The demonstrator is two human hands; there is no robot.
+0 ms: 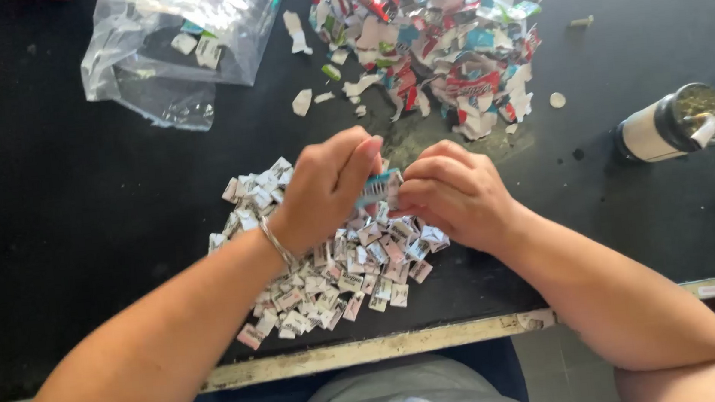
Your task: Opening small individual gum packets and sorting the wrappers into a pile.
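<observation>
A: Status?
B: Both hands, left and right, are pinching a folded strip at centre. Folded pieces are piling at 6 o'clock; loose scraps are waiting at 12.

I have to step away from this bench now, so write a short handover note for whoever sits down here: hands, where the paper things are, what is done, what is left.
Left hand and right hand: both pinch one small paper strip between the fingers, held just above the near pile.
Done: a pile of small folded paper pieces lies at the near table edge, under the hands.
Left: a heap of loose torn wrapper strips sits at the far side, unfolded.
Also there: a clear plastic bag with a few scraps at far left, a capped bottle lying at right.
</observation>
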